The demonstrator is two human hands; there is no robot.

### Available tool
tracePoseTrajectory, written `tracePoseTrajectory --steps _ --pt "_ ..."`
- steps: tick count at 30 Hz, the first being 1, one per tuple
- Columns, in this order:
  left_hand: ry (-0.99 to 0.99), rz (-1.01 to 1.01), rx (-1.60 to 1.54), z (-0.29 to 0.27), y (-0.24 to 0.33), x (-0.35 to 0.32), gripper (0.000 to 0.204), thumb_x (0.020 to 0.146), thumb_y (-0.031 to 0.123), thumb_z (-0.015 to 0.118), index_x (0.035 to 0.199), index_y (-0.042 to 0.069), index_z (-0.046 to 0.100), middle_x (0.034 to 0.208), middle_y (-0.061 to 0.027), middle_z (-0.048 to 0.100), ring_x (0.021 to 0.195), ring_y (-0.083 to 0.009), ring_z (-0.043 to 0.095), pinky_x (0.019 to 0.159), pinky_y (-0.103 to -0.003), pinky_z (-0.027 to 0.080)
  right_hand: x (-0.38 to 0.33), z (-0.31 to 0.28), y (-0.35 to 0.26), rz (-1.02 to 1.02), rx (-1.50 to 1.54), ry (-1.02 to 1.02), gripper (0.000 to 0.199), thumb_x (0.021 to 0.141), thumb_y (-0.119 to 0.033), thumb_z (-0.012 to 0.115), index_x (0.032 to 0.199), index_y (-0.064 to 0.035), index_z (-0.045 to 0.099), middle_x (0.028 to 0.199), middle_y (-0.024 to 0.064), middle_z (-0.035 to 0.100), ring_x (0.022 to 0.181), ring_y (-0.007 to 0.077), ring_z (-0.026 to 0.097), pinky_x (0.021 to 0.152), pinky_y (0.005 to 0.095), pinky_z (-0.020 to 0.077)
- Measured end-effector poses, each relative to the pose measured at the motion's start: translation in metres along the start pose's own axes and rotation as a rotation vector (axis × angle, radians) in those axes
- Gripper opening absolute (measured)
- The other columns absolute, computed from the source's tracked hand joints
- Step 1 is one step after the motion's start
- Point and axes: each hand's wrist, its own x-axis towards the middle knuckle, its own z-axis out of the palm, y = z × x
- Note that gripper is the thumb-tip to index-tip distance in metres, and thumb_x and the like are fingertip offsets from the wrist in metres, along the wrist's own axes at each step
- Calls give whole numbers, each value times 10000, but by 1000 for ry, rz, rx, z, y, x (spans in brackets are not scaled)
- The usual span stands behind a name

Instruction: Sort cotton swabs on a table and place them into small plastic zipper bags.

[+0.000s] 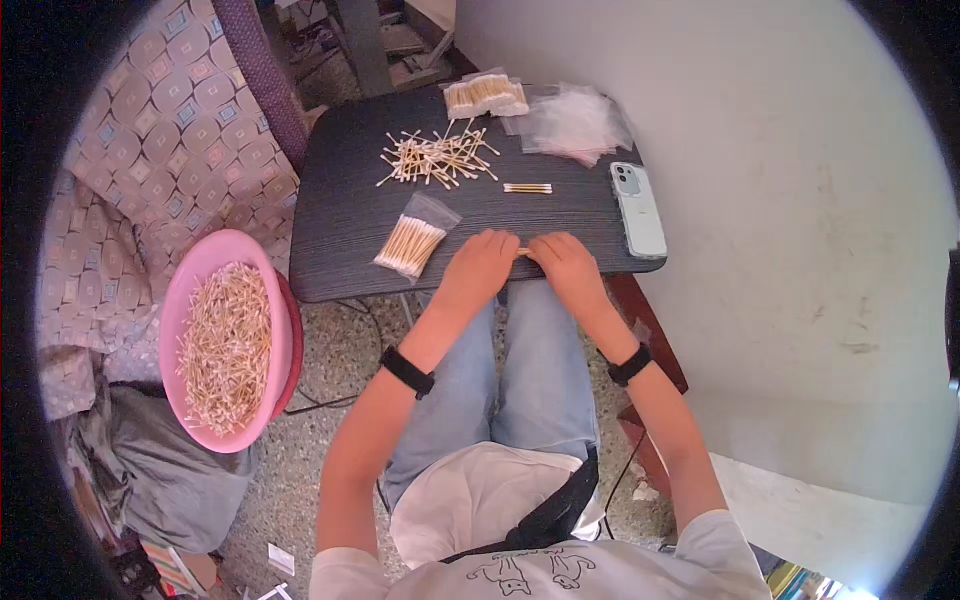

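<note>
Close together at the near edge of the dark table (340, 230), my left hand (483, 262) and my right hand (565, 265) have their fingers closed on a few cotton swabs (524, 252). Only the middle of the swabs' sticks shows between the hands; their tips are hidden. Beside my left hand lies a clear bag filled with cotton swabs (412, 242). A small row of swabs (527, 188) rests beyond my hands. Farther back and to the left, a loose pile of swabs (438, 157) is spread out.
Filled swab bags (485, 96) lie at the table's far edge, next to a stack of clear plastic bags (575, 122). A phone in a pale case (639, 212) sits at the right edge. Left of the table stands a pink basin (175, 345) full of swabs. A wall (780, 200) rises on the right.
</note>
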Motion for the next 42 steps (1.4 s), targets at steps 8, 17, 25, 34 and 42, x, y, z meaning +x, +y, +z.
tracePoseTrajectory --steps 8,17,25,34,42 --pt "49 61 -471 -43 8 -31 219 850 69 501 1055 22 561 922 -129 566 907 -310 535 770 -386 449 1 -42 -33 505 724 -223 148 885 -118 565 964 -7 620 731 35 551 649 138 499 597 272 413" --pt "176 -253 -820 -38 27 -44 300 990 221 349 1106 17 536 1034 -182 595 947 -320 585 806 -374 450 2 -35 -63 552 809 -284 173 935 -157 468 951 -3 544 762 170 554 666 329 544 604 380 421" --pt "220 -220 -800 -45 26 -49 246 970 155 368 1120 12 500 1039 -189 586 937 -347 582 795 -391 454 4 -28 -76 405 706 -146 119 923 -114 436 907 -13 495 763 205 558 735 401 556 626 447 419" --pt "529 -365 -32 -62 -18 -67 362 809 153 620 1138 51 508 1099 -148 515 1048 -329 470 911 -432 356 53 3 -41 474 291 -217 80 896 -106 431 880 -41 476 739 194 589 719 413 582 606 495 444" --pt "381 -299 -134 -48 -47 -82 408 798 102 619 1183 60 491 1182 -125 507 1115 -330 455 938 -430 349 85 39 -23 449 54 -344 83 856 -90 445 890 -51 511 769 195 608 734 395 596 641 490 453"
